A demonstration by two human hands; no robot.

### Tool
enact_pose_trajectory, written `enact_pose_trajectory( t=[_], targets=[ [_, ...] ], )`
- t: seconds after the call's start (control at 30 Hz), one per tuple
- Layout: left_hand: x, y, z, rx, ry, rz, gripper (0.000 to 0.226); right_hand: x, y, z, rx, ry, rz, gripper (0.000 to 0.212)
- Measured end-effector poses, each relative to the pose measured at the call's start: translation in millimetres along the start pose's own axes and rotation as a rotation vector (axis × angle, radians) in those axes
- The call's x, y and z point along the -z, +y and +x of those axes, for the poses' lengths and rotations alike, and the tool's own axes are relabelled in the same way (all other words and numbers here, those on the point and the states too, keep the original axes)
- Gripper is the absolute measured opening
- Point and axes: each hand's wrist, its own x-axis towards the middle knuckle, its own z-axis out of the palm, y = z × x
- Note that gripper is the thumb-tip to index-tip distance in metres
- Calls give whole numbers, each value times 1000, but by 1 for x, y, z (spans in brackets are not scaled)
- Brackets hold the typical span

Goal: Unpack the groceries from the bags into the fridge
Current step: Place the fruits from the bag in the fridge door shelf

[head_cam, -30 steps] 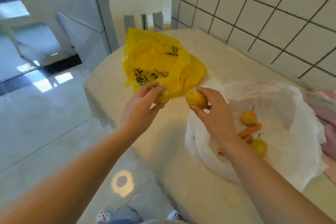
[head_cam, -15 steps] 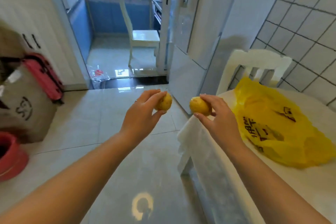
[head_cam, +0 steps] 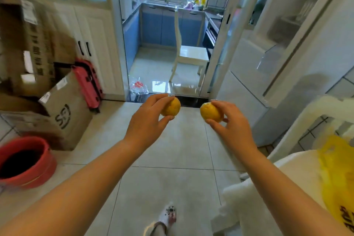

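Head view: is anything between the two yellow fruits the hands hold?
Nothing is. In the head view the left hand's fruit and the right hand's fruit are apart, with only floor tile and the dark door threshold behind the gap.

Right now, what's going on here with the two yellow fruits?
A person is carrying groceries away from the table. The left hand grips one round yellow fruit and the right hand grips another yellow fruit, both held out over the tiled floor. The yellow bag lies on the table at the right. The tall white fridge stands ahead on the right with its doors closed, so nothing has gone in yet.
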Motion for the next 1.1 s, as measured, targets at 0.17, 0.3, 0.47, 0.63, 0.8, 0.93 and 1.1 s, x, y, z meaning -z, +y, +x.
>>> enact_pose_trajectory(
  t=[0.17,0.3,0.47,0.63,0.8,0.93,1.1],
  targets=[
    [-17,-55,89,38,-15,21,57,-38,38,105,3,11,47,53],
    [-28,-83,169,53,-28,27,57,-56,61,191,-9,24,79,52],
    [-52,-95,258,13,-27,-42,56,-61,91,272,-22,69,69,51],
    [-92,-102,356,-62,-31,-113,55,-52,131,340,-66,168,28,50],
    [-144,-105,465,-200,-60,-171,58,-39,180,404,-148,275,-63,56],
    [-183,-108,556,-321,-134,-248,58,-26,217,453,-265,379,-134,65],
    [-233,-90,651,-514,-277,-354,56,4,246,492,-393,534,-275,65]
  ],
)
